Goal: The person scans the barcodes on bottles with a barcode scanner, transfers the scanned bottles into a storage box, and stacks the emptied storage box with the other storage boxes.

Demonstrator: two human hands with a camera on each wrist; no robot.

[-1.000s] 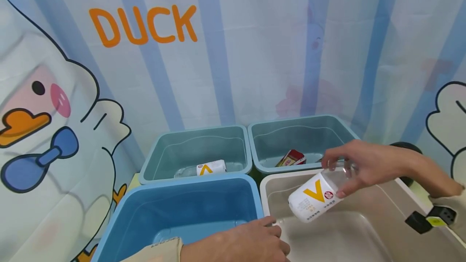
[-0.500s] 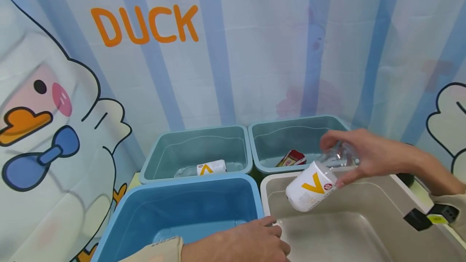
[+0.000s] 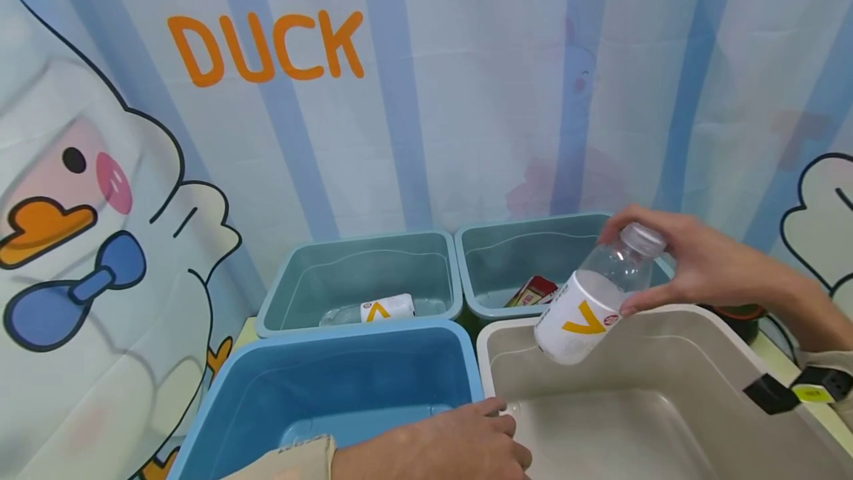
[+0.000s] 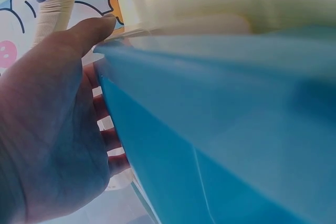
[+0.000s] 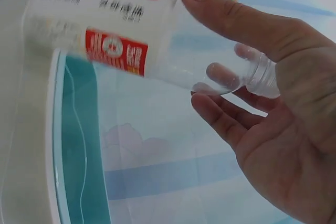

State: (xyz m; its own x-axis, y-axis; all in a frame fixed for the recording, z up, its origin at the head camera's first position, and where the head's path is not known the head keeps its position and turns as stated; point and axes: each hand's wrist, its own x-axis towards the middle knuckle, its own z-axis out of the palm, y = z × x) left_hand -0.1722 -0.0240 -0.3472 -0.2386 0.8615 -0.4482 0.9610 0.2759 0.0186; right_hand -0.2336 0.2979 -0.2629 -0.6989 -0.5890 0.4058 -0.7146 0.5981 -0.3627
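My right hand (image 3: 720, 261) holds a clear plastic bottle (image 3: 580, 328) with a white label and a yellow V, tilted with its cap end up and towards the hand. It hangs above the back of the beige bin (image 3: 706, 332). In the right wrist view, thumb and fingers are on the clear shoulder of the bottle (image 5: 115, 24). My left hand (image 3: 446, 443) lies low over the rim between the blue bin (image 3: 333, 361) and the beige one, its fingers loosely bent. In the left wrist view, its fingers pass behind the edge of the blue bin (image 4: 210, 108).
Behind stand two teal bins. The left teal bin (image 3: 373, 243) has a similar bottle (image 3: 389, 307) lying in it. Inside the right teal bin (image 3: 533, 228) lies a red packet (image 3: 536, 291). A curtain (image 3: 480, 95) with a duck print hangs behind the bins.
My right hand has lifted the bottle slightly up and back, tilting it more upright so its cap now shows. The left hand has stayed in place.
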